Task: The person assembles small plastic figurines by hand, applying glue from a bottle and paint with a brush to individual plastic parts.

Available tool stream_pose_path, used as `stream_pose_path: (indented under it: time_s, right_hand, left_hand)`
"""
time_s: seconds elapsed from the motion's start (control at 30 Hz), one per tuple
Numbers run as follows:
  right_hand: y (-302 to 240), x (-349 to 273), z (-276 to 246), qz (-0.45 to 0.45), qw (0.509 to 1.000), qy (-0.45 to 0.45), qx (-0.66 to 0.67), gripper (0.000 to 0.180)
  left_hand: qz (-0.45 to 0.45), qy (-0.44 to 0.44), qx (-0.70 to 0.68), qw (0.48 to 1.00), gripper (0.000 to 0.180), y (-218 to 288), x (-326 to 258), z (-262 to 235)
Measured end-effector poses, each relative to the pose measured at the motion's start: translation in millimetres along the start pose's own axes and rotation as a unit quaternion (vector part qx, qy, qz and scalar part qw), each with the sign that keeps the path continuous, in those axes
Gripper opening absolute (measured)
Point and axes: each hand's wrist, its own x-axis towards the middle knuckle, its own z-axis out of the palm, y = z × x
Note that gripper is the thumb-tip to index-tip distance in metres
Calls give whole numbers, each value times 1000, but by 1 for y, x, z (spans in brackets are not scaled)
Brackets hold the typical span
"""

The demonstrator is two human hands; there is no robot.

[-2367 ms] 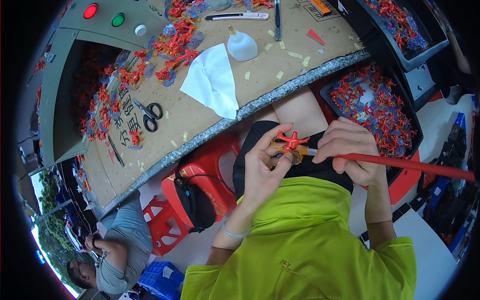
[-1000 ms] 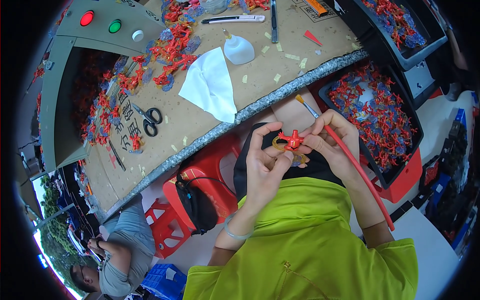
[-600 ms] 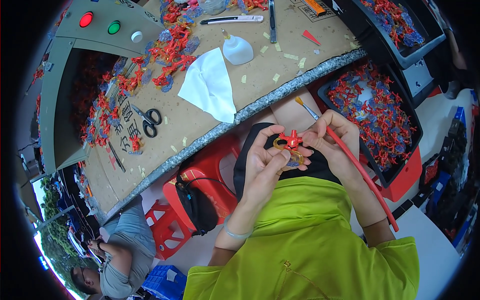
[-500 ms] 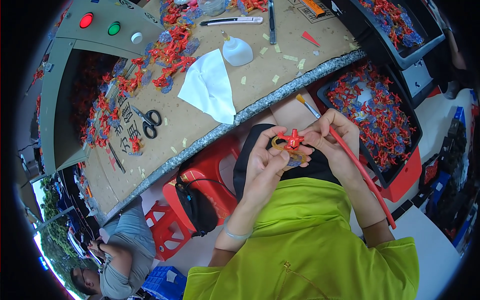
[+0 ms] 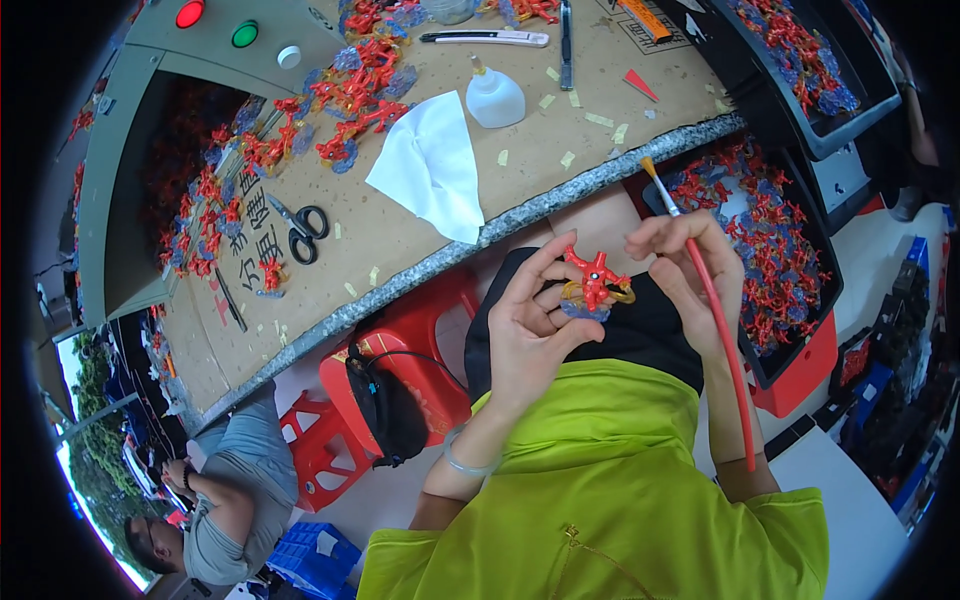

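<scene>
Above my lap, my left hand holds a small red toy figure with a yellow translucent hoop and a bluish clear base. Its fingers are curled behind the figure, and the thumb lies near the base. To the right, my right hand grips a paintbrush with a long red handle. The bristles point up toward the table edge, and the handle runs down along my forearm. The thumb and fingertips of this hand are apart from the figure.
The table holds a white cloth, squeeze bottle, scissors, utility knife and piled red figures. A grey box with buttons stands left. Right are figure-filled trays; a red stool and seated person are lower left.
My right hand has come away from the figure and moved right with the paintbrush. The figure is turned and tilted in my left hand. The whole view has shifted slightly.
</scene>
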Motion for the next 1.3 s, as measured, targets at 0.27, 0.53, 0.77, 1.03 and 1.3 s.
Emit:
stream_pose_path:
  time_s: [0.27, 0.53, 0.77, 1.03, 1.3]
  right_hand:
    - [-4, -8, 18, 41, 999, 5, 22, 21]
    - [-6, -9, 23, 43, 998, 23, 49, 19]
    - [-17, -1, 16, 6, 999, 43, -18, 25]
    - [-32, -17, 26, -124, 966, -44, -222, 19]
    - [-48, -5, 19, -89, 955, 72, -274, 15]
  left_hand:
    - [35, 49, 39, 997, 67, -3, -2, 8]
    - [55, 30, 6, 998, 66, -7, -1, 3]
    - [14, 60, -52, 997, 66, -9, 0, -6]
    - [33, 62, -73, 995, 57, -13, 0, -7]
    - [132, 66, -11, 989, 54, -10, -2, -9]
